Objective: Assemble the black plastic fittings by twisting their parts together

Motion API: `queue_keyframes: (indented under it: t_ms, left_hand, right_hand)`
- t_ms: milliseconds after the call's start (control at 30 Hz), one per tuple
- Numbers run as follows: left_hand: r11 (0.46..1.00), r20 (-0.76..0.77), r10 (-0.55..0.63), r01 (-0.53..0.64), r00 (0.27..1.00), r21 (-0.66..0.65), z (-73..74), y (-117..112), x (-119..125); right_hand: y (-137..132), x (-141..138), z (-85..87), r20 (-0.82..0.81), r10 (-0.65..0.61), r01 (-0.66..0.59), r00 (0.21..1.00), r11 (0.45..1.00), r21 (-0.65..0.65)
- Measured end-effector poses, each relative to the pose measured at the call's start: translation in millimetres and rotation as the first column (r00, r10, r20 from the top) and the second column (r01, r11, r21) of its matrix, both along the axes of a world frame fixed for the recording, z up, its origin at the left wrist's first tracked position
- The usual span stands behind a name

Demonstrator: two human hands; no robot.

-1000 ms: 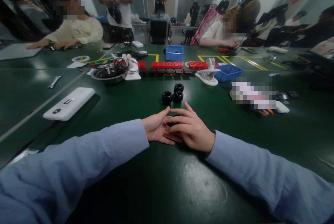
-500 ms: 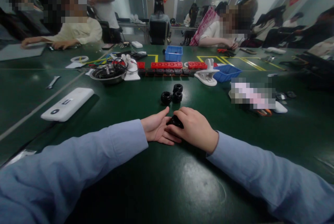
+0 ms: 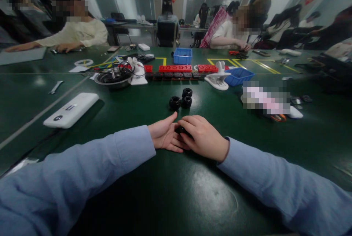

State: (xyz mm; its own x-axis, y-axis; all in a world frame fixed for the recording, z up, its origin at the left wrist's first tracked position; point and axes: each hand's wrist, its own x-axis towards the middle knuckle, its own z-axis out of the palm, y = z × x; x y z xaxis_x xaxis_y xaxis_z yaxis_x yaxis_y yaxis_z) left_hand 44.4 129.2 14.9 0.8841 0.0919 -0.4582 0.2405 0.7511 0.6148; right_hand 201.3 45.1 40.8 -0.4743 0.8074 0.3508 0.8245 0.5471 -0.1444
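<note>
My right hand [image 3: 202, 133] curls its fingers and thumb round a glossy black piece [image 3: 182, 129], mostly hidden, that looks like a small toy tyre. Palm up and fingers stretched, my left hand [image 3: 167, 133] lies against the right fingertips and the black piece. Just beyond the hands stand three small black tyres on the table: one at the left [image 3: 175, 103], one at the right [image 3: 187, 102] and another behind it [image 3: 187, 92].
Farther back are a metal bowl [image 3: 114, 79] of cables, white clips [image 3: 218, 78], red and black blocks [image 3: 176, 69] and blue bins [image 3: 183, 56]. A white device [image 3: 72, 109] lies left on the green table [image 3: 165, 192]. People sit across from me.
The right fingers have closed further over the black piece, so less of it shows. The left hand has hardly moved. Across the table at the left, a person's arm has stretched outward.
</note>
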Motion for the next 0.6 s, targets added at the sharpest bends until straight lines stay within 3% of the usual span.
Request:
queue_keyframes:
  t_ms: [300,600]
  left_hand:
    - [0.999,0.012,-0.001,0.001,1.000,-0.040,1.8,0.5,-0.4]
    - [0.999,0.027,0.005,-0.004,1.000,-0.050,6.7,-0.8,-1.1]
  right_hand:
    - [2.8,7.6,-1.6,-0.150,0.195,-0.192,0.969,0.981,0.034]
    - [3.2,6.2,-4.1,-0.241,0.296,-0.289,0.924,0.955,0.065]
